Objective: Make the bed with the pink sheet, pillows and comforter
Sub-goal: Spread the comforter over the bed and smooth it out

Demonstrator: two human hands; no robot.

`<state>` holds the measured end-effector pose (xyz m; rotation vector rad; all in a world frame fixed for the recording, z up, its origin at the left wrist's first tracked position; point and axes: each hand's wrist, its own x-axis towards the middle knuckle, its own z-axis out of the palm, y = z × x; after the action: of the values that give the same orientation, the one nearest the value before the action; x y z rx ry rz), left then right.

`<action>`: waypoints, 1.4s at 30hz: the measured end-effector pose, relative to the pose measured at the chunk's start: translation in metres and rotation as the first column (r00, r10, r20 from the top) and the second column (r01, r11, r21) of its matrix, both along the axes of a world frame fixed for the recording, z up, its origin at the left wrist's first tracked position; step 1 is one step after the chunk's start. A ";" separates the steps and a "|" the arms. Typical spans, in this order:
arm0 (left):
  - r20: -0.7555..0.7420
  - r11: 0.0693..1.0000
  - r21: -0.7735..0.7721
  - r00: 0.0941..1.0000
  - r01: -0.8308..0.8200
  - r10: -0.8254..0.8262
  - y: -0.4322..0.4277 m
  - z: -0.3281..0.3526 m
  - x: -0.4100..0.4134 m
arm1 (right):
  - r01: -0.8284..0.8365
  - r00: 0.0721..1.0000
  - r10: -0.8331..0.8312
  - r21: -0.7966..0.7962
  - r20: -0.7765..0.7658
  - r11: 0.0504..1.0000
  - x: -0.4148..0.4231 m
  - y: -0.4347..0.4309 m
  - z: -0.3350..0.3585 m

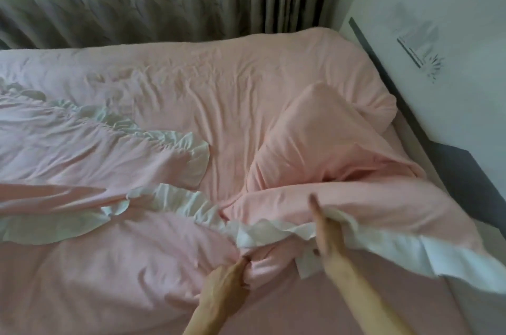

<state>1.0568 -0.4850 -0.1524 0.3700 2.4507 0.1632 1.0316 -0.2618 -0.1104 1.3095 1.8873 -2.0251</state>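
the comforter (342,198) lies bunched on the pink sheet (356,310), soft, light and floppy, best taken along its white ruffle (273,230). my left hand (227,280) pinches a fold; my right hand (324,230) is under the ruffle, too blurred to tell its grip. a pillow (315,129) by the headboard (460,178) props the far edge up.

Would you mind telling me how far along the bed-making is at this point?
Done: the sheet covers the mattress, though wrinkled, and pillows lie at the right end. In hand: the left hand grips the comforter while the right hand lifts its ruffled edge; blur hides that grip. Left: the comforter lies bunched, so spreading and smoothing remain.
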 end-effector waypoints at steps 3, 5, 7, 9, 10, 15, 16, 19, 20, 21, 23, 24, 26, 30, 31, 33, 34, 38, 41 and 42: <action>-0.007 0.997 -0.011 0.997 0.079 -0.079 -0.004 0.021 0.039 | 0.402 0.914 -0.402 -0.220 0.049 0.889 0.016 0.006 0.032; 0.005 0.991 -0.004 0.991 0.137 -0.137 -0.009 0.039 0.054 | 0.447 0.893 -0.447 -0.194 0.043 0.873 0.034 0.000 0.057; -0.102 0.984 0.046 0.981 0.171 -0.166 -0.013 0.060 0.057 | 0.420 0.907 -0.418 -0.147 0.047 0.896 0.057 -0.010 0.079; -0.225 0.980 0.128 0.967 0.150 -0.119 -0.016 0.086 0.055 | 0.395 0.919 -0.395 -0.120 0.025 0.911 0.081 -0.019 0.095; -0.283 0.975 0.156 0.953 0.157 -0.108 -0.017 0.101 0.056 | 0.385 0.922 -0.386 -0.118 0.021 0.915 0.097 -0.026 0.107; -0.436 0.910 0.176 0.858 0.376 -0.271 -0.009 0.159 0.075 | 0.230 0.973 -0.230 -0.198 0.028 0.953 0.167 -0.069 0.147; -0.407 0.892 0.147 0.848 0.428 -0.340 -0.009 0.167 0.084 | 0.187 0.982 -0.191 -0.199 0.000 0.962 0.181 -0.080 0.159; -0.341 0.887 0.169 0.870 0.430 -0.357 -0.016 0.185 0.114 | 0.146 0.986 -0.158 -0.173 -0.057 0.974 0.224 -0.101 0.174; -0.343 0.889 0.201 0.879 0.412 -0.330 -0.021 0.188 0.122 | 0.188 0.978 -0.200 -0.153 -0.065 0.970 0.237 -0.103 0.175; -0.343 0.885 0.227 0.884 0.406 -0.318 -0.026 0.192 0.132 | 0.249 0.959 -0.269 -0.186 -0.091 0.951 0.250 -0.104 0.177; -0.337 0.866 0.229 0.871 0.445 -0.358 -0.041 0.203 0.155 | 0.408 0.875 -0.465 -0.312 -0.134 0.858 0.279 -0.095 0.177; -0.335 0.852 0.224 0.858 0.473 -0.388 -0.050 0.207 0.165 | 0.502 0.822 -0.556 -0.305 -0.121 0.809 0.292 -0.091 0.182; -0.322 0.842 0.203 0.846 0.500 -0.424 -0.074 0.209 0.179 | 0.642 0.740 -0.668 -0.210 -0.082 0.737 0.319 -0.062 0.174; -0.291 0.878 0.112 0.860 0.466 -0.419 -0.128 0.209 0.200 | 0.537 0.840 -0.536 0.004 0.082 0.843 0.341 0.000 0.136; -0.276 0.884 0.103 0.867 0.455 -0.414 -0.136 0.211 0.203 | 0.463 0.875 -0.473 0.103 0.104 0.880 0.338 0.005 0.141; -0.256 0.893 0.073 0.873 0.445 -0.414 -0.141 0.226 0.218 | 0.333 0.922 -0.353 0.137 0.159 0.933 0.337 0.010 0.142; -0.254 0.895 0.057 0.874 0.442 -0.415 -0.140 0.232 0.225 | 0.249 0.947 -0.253 0.043 0.197 0.968 0.337 0.004 0.150; -0.294 0.895 0.033 0.860 0.446 -0.417 -0.121 0.243 0.255 | -0.087 0.940 0.161 -0.243 0.302 0.966 0.365 -0.007 0.125; -0.336 0.924 0.055 0.879 0.378 -0.340 -0.107 0.243 0.280 | -0.119 0.956 0.174 -0.229 0.237 0.966 0.403 -0.006 0.133; -0.335 0.936 0.061 0.890 0.347 -0.308 -0.104 0.240 0.290 | -0.113 0.965 0.161 -0.226 0.206 0.967 0.417 0.000 0.142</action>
<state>1.3471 -0.5893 0.0878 0.9234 2.6540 0.1107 1.4486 -0.2623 0.0319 1.2524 1.5697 -1.8629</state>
